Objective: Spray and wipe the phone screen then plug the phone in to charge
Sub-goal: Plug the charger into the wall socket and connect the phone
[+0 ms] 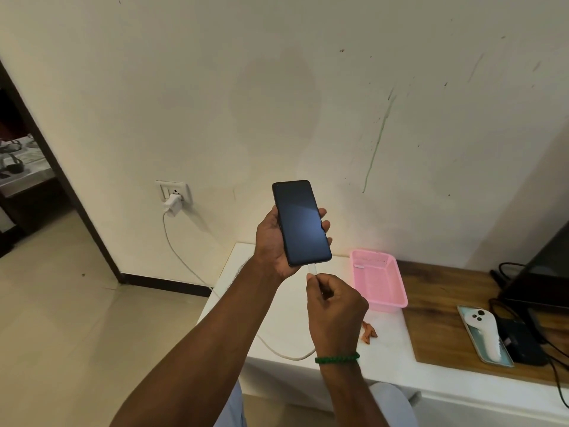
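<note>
While the left hand (272,245) grips the phone (300,221) up in the air above the corner of the white table (391,343), dark screen toward us, the right hand (334,306) pinches the white connector (312,269) right at the phone's bottom edge. Seated or only touching the port? I cannot tell. Now the danger: come in tilted and the tip scrapes the port's rim or jams instead of sliding home. The cable (294,359) runs from the adapter (172,204) in the wall socket (172,190) down and over the table, so a hard tug could drag that adapter loose. And the screen shows black, no charging sign, so a half-seated connector would deliver nothing.
</note>
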